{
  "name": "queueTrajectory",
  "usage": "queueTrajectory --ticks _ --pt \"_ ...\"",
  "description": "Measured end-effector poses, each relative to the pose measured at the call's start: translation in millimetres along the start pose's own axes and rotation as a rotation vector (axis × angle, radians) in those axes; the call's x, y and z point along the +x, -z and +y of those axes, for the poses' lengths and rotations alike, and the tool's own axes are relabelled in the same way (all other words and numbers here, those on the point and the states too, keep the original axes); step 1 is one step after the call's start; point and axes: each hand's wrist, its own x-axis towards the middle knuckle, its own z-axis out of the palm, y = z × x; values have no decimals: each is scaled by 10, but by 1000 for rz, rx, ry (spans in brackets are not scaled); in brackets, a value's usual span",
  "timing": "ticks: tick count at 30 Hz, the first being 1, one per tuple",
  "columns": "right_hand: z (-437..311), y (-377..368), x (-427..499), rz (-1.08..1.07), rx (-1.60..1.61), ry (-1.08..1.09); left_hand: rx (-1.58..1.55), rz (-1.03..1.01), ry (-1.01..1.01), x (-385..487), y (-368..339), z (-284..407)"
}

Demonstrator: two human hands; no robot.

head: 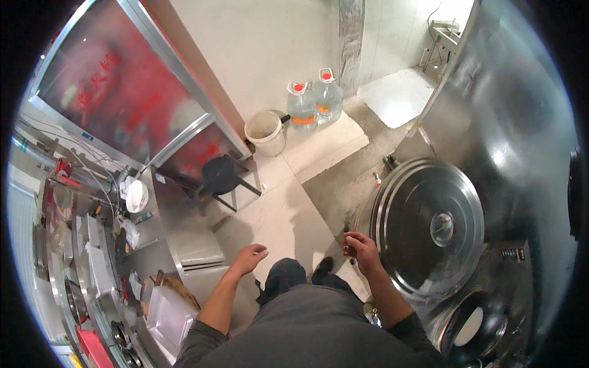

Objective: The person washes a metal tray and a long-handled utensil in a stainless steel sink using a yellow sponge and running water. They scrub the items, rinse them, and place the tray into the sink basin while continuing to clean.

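My left hand (250, 259) hangs in the air above the floor, beside the steel counter. Its fingers are loosely bent and hold nothing that I can see. My right hand (362, 250) is in front of the large round steel pot lid (414, 230), apart from it. Its fingers are curled inward, and whether something small sits between them cannot be made out. A clear round knob (442, 228) tops the lid. Below the lid on the right, a dark wok (490, 322) contains a white oval thing (469, 326).
A black stool (222, 175) stands ahead on the left. Behind it are a white bucket (267, 135) and two large water bottles (302, 108) with red caps. Along the left runs a steel counter (179, 221) with a clear plastic bin (170, 313) and shelves. A red-marked glass door (115, 87) stands beyond.
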Motion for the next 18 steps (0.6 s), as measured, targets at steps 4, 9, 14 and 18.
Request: queueTrajectory --ticks 4,9,14,18 --pt "-488 -128 588 57 -19 -43 -61 -38 29 517 148 120" --pt "-827 -144 1441 104 16 -41 -139 -120 40 1415 411 175" --pt "-1134 -158 2262 239 5 -75 -89 -149 53 2605 1028 444" --pt "-1431 -63 2756 374 -3 -77 3 -159 -117 3614 1636 813"
